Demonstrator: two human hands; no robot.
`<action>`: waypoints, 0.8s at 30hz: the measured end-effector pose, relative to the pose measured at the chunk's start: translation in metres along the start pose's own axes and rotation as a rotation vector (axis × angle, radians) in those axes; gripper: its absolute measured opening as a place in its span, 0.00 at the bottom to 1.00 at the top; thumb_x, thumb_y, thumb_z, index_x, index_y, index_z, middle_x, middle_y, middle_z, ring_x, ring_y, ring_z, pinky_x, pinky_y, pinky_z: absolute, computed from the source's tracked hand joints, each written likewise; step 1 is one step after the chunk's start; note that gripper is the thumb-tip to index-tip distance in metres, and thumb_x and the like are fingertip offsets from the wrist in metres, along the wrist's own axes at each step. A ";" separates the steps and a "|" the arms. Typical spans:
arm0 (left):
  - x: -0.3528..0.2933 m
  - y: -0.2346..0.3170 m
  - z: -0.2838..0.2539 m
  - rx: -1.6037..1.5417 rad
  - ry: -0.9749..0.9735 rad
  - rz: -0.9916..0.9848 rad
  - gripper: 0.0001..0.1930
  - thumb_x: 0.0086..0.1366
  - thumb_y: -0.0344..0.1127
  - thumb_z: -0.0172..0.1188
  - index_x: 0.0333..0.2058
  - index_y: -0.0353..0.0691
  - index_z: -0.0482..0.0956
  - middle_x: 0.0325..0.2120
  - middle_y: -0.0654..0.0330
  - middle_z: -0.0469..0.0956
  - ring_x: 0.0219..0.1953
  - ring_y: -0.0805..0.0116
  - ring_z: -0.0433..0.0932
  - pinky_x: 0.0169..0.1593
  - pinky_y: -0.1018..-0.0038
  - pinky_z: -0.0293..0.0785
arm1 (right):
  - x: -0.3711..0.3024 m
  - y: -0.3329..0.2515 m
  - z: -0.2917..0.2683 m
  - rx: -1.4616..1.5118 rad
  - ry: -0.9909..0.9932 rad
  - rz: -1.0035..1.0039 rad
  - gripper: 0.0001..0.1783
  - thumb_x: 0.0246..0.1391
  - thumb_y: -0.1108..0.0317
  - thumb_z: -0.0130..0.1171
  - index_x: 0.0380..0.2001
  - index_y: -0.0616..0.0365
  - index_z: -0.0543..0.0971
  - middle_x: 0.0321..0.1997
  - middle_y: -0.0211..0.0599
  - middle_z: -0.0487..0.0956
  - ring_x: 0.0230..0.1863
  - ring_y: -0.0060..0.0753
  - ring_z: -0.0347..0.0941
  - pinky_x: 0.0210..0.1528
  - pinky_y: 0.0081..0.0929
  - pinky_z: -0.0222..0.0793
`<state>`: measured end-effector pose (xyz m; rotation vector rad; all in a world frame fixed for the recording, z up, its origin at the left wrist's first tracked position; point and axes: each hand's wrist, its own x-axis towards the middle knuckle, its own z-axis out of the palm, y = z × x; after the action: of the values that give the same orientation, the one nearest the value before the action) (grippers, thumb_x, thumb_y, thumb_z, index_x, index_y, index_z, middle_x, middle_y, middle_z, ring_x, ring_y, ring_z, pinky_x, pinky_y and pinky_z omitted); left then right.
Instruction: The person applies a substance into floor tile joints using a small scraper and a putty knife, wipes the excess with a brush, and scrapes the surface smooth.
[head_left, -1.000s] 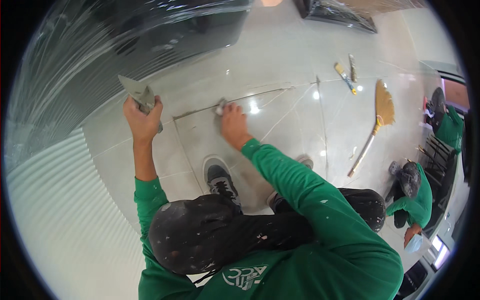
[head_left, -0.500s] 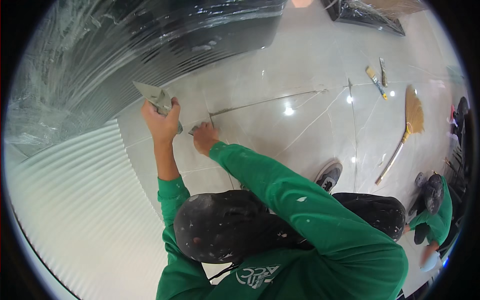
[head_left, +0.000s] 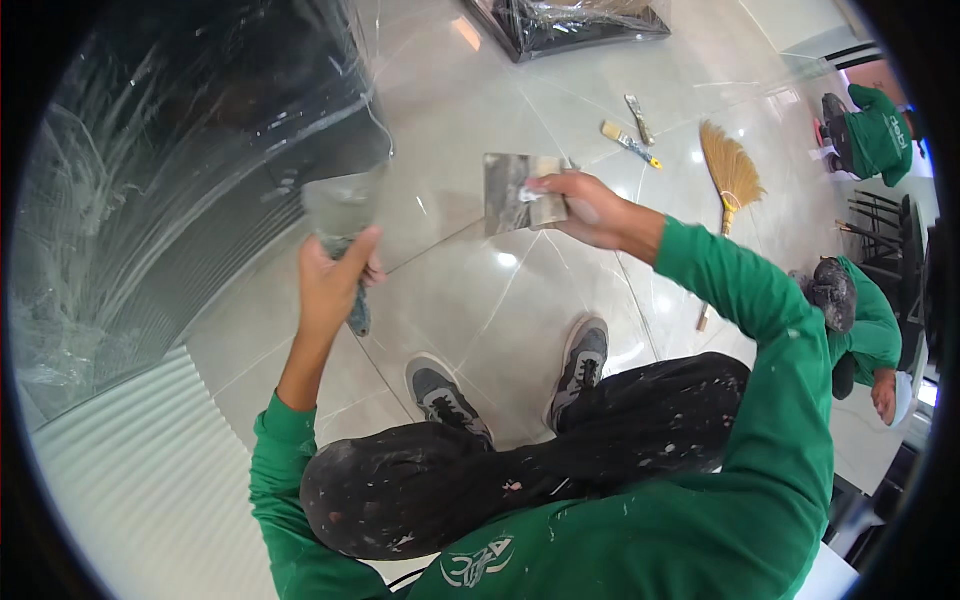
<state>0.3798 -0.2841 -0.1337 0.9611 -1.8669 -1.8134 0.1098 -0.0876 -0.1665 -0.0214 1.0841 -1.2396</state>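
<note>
My left hand (head_left: 336,268) is closed round the teal handle of a putty knife (head_left: 340,208), its wide blade pointing away from me and blurred by motion. Pinched between thumb and fingers of my right hand (head_left: 596,208) is a flat rectangular scraper blade (head_left: 508,192), grey and smeared with some white stuff near my thumb. The two tools are apart, both held above the glossy tiled floor (head_left: 470,330). A dark seam between the tiles runs below them.
Plastic-wrapped dark furniture (head_left: 210,130) stands at left, above a white ribbed panel (head_left: 120,450). Two paintbrushes (head_left: 630,144) and a straw broom (head_left: 731,175) lie to the right. A wrapped black item (head_left: 580,35) is at the far side. Two co-workers in green (head_left: 870,310) crouch at right.
My right hand has lifted off the floor seam and swung right, bringing the scraper blade into plain view. My left hand still grips the putty knife. The view has shifted right.
</note>
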 end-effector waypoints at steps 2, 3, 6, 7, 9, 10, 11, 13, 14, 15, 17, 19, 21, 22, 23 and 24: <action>0.008 0.010 0.017 0.160 -0.101 -0.075 0.12 0.64 0.38 0.63 0.38 0.34 0.77 0.23 0.62 0.77 0.25 0.74 0.77 0.31 0.77 0.72 | -0.036 -0.004 0.010 0.127 -0.028 -0.213 0.16 0.59 0.67 0.58 0.48 0.60 0.74 0.46 0.34 0.78 0.51 0.32 0.75 0.55 0.34 0.70; 0.009 0.014 0.024 0.176 -0.099 -0.051 0.12 0.64 0.38 0.63 0.38 0.34 0.77 0.23 0.62 0.77 0.25 0.74 0.77 0.31 0.77 0.72 | -0.049 -0.004 0.022 0.160 -0.045 -0.241 0.16 0.59 0.65 0.59 0.49 0.58 0.74 0.45 0.34 0.79 0.50 0.31 0.75 0.55 0.35 0.71; 0.013 0.022 0.051 0.438 -0.053 0.315 0.12 0.64 0.37 0.63 0.40 0.33 0.78 0.25 0.60 0.78 0.28 0.72 0.77 0.31 0.74 0.72 | -0.057 0.002 0.047 0.313 -0.074 -0.274 0.16 0.60 0.66 0.57 0.50 0.58 0.73 0.45 0.34 0.79 0.49 0.31 0.75 0.54 0.37 0.72; 0.014 0.025 0.056 0.560 -0.040 0.473 0.19 0.64 0.34 0.62 0.51 0.33 0.71 0.34 0.55 0.77 0.36 0.62 0.78 0.40 0.69 0.72 | -0.055 0.001 0.055 0.347 -0.157 -0.277 0.16 0.60 0.66 0.56 0.50 0.58 0.72 0.45 0.34 0.79 0.49 0.31 0.76 0.53 0.37 0.72; 0.014 0.033 0.068 0.688 -0.055 0.634 0.29 0.63 0.31 0.60 0.62 0.34 0.64 0.43 0.50 0.77 0.45 0.53 0.78 0.50 0.64 0.71 | -0.052 0.000 0.061 0.403 -0.232 -0.291 0.15 0.60 0.67 0.55 0.49 0.58 0.72 0.45 0.34 0.79 0.48 0.31 0.76 0.52 0.38 0.72; 0.010 0.038 0.075 0.765 -0.076 0.669 0.33 0.62 0.29 0.59 0.65 0.36 0.60 0.44 0.48 0.76 0.44 0.49 0.78 0.49 0.62 0.72 | -0.049 -0.001 0.061 0.416 -0.248 -0.282 0.15 0.60 0.66 0.55 0.49 0.57 0.73 0.45 0.34 0.79 0.47 0.31 0.76 0.51 0.37 0.72; 0.008 0.041 0.080 0.843 -0.097 0.704 0.36 0.60 0.27 0.58 0.67 0.37 0.57 0.45 0.46 0.76 0.42 0.45 0.77 0.47 0.60 0.73 | -0.049 -0.003 0.060 0.429 -0.264 -0.272 0.14 0.60 0.65 0.54 0.48 0.57 0.73 0.45 0.34 0.79 0.47 0.31 0.76 0.50 0.36 0.72; 0.012 0.038 0.077 1.028 -0.125 0.596 0.37 0.58 0.27 0.57 0.67 0.37 0.56 0.44 0.45 0.75 0.41 0.44 0.77 0.45 0.58 0.74 | -0.049 -0.003 0.049 0.429 -0.267 -0.267 0.14 0.60 0.66 0.54 0.48 0.56 0.73 0.45 0.33 0.79 0.46 0.31 0.76 0.50 0.37 0.72; 0.012 0.034 0.073 1.196 -0.141 0.477 0.37 0.57 0.26 0.57 0.67 0.38 0.56 0.43 0.44 0.75 0.40 0.43 0.77 0.43 0.57 0.75 | -0.042 0.005 0.032 0.448 -0.280 -0.265 0.13 0.60 0.65 0.54 0.47 0.56 0.74 0.44 0.33 0.79 0.46 0.31 0.76 0.49 0.37 0.72; 0.013 0.022 0.066 1.206 -0.146 0.476 0.37 0.57 0.26 0.57 0.67 0.38 0.56 0.43 0.44 0.75 0.40 0.43 0.77 0.43 0.57 0.75 | -0.036 0.012 0.016 0.466 -0.296 -0.263 0.13 0.59 0.65 0.55 0.45 0.56 0.74 0.43 0.33 0.79 0.46 0.31 0.76 0.48 0.37 0.73; 0.006 -0.003 0.042 1.565 -0.352 0.230 0.33 0.59 0.26 0.55 0.65 0.38 0.60 0.38 0.43 0.75 0.39 0.42 0.76 0.39 0.54 0.75 | -0.033 0.015 -0.006 0.496 -0.331 -0.236 0.12 0.58 0.66 0.56 0.45 0.56 0.74 0.43 0.33 0.79 0.45 0.31 0.76 0.48 0.36 0.73; -0.015 0.003 0.028 1.411 -0.550 0.094 0.30 0.61 0.28 0.57 0.63 0.38 0.63 0.35 0.43 0.77 0.39 0.43 0.77 0.40 0.55 0.75 | -0.027 0.023 -0.044 0.537 -0.330 -0.223 0.11 0.58 0.67 0.56 0.44 0.56 0.75 0.43 0.33 0.79 0.45 0.31 0.76 0.47 0.35 0.73; -0.042 0.037 0.018 1.281 -0.771 0.103 0.28 0.62 0.32 0.58 0.62 0.37 0.64 0.32 0.43 0.77 0.37 0.43 0.77 0.41 0.55 0.73 | -0.009 0.047 -0.091 0.435 -0.076 -0.258 0.11 0.56 0.70 0.57 0.43 0.55 0.76 0.43 0.32 0.79 0.43 0.30 0.76 0.47 0.35 0.72; -0.053 0.057 0.021 1.254 -0.823 0.003 0.29 0.62 0.33 0.60 0.61 0.37 0.65 0.32 0.43 0.77 0.36 0.43 0.77 0.41 0.55 0.73 | -0.003 0.060 -0.115 0.441 -0.048 -0.248 0.11 0.56 0.70 0.57 0.43 0.55 0.76 0.43 0.32 0.79 0.43 0.30 0.76 0.47 0.35 0.72; -0.059 0.078 0.027 1.223 -0.869 -0.088 0.29 0.61 0.34 0.61 0.61 0.37 0.66 0.32 0.43 0.77 0.36 0.44 0.77 0.41 0.56 0.72 | -0.001 0.069 -0.141 0.313 0.102 -0.329 0.13 0.55 0.73 0.56 0.45 0.57 0.76 0.43 0.33 0.79 0.45 0.33 0.76 0.49 0.35 0.72; -0.070 0.103 0.036 1.215 -0.826 -0.143 0.29 0.61 0.34 0.62 0.61 0.37 0.66 0.31 0.43 0.77 0.35 0.44 0.77 0.41 0.57 0.72 | 0.006 0.078 -0.155 0.186 0.227 -0.396 0.15 0.54 0.76 0.55 0.47 0.59 0.76 0.44 0.34 0.78 0.47 0.36 0.75 0.51 0.36 0.71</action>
<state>0.3823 -0.2163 -0.0239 0.6326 -3.6529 -1.0203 0.0634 0.0187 -0.2961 0.0503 1.1907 -1.7290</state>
